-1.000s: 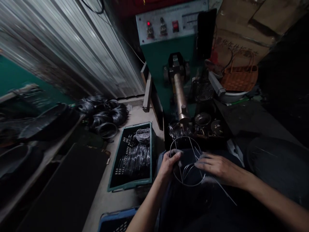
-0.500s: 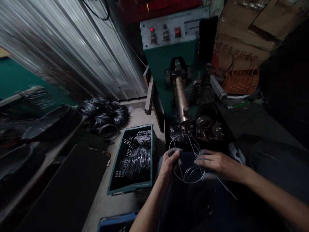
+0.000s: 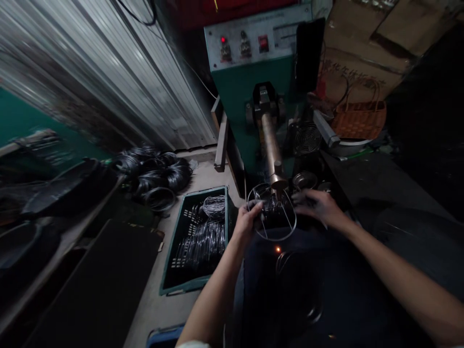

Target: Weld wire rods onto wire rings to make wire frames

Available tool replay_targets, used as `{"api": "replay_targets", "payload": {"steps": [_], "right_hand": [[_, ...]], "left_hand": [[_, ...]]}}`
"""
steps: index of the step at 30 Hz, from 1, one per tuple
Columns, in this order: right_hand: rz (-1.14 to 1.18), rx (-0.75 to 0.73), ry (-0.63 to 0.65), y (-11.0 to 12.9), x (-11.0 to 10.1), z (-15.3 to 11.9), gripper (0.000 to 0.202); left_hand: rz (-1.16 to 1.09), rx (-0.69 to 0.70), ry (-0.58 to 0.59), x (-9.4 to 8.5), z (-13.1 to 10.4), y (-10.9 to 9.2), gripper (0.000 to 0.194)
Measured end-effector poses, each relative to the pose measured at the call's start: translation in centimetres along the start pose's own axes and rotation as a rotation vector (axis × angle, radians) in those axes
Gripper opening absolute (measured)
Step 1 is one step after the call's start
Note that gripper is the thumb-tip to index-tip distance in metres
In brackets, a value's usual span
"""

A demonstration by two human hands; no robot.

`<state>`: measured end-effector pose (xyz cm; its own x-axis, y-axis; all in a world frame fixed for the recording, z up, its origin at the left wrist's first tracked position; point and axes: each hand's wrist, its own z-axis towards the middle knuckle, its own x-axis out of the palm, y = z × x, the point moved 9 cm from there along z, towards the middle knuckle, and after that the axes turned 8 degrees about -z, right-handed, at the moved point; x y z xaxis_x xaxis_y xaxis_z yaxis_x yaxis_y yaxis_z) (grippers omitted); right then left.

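My left hand (image 3: 250,217) pinches the left rim of a round wire ring (image 3: 268,239), which has straight wires running across it. The ring is tilted under the copper-coloured rod of a spot welder (image 3: 273,150), its far part close to the tip. To the right of the ring, my right hand (image 3: 319,208) has its fingers spread and slightly curled, apart from the rim or just at it; I cannot tell if they touch. Dark finger coverings show on both hands. An orange spark (image 3: 278,249) glows below the ring. Loose wire rings (image 3: 284,263) lie dimly on my lap.
A green crate (image 3: 194,241) of wire pieces stands at left on the floor, with a blue crate (image 3: 165,337) nearer. Behind are dark wire coils (image 3: 155,174). The welder's control panel (image 3: 257,38) rises ahead. A wicker basket (image 3: 358,118) and cardboard boxes (image 3: 362,53) stand at right.
The wire ring moved up and forward to the welder's tip in my left hand. My right hand moved up and its fingers came off the loose wire. A spark has appeared.
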<state>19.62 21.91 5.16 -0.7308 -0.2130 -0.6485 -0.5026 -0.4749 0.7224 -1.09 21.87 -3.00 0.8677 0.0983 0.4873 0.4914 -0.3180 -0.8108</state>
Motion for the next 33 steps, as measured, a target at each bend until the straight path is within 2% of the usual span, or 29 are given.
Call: {"api": "replay_targets", "payload": {"steps": [2,4,7,10,16,19,22,25,30,33], "right_hand": [[0.157,0.18,-0.052,-3.0,-0.1,2.4,0.036],[0.234,0.24,-0.011,-4.1,1.0,4.6,0.037],[0.263,0.239,0.013,-4.1,2.2,6.7,0.036],[0.273,0.232,-0.021,-4.0,2.4,7.6,0.03],[0.288,0.228,-0.068,-4.8,2.6,8.9,0.029],[0.297,0.245,-0.072,-3.7,2.2,8.9,0.033],[0.314,0.251,-0.056,-1.8,0.7,7.1,0.036],[0.395,0.289,-0.01,-1.1,-0.5,3.1,0.049],[0.487,0.526,-0.004,-4.6,0.0,-6.0,0.057],[0.496,0.636,-0.016,-6.6,0.9,-10.8,0.052]], "left_hand": [[-0.014,0.032,0.009,0.3,2.3,-1.5,0.04],[-0.018,0.069,0.021,0.5,4.0,-2.9,0.04],[-0.016,0.115,0.021,0.4,5.6,-4.4,0.041],[-0.014,0.137,0.022,0.1,6.5,-5.1,0.042],[-0.024,0.152,0.061,-0.3,7.9,-5.0,0.041],[-0.02,0.147,0.049,-0.7,7.9,-4.6,0.042],[-0.025,0.168,0.045,-1.2,7.0,-5.0,0.042],[0.015,0.17,0.031,-2.0,5.8,-5.7,0.041],[0.286,0.073,0.063,-2.6,5.4,-6.1,0.037],[0.5,0.16,-0.063,-4.5,5.6,-8.3,0.033]]}}
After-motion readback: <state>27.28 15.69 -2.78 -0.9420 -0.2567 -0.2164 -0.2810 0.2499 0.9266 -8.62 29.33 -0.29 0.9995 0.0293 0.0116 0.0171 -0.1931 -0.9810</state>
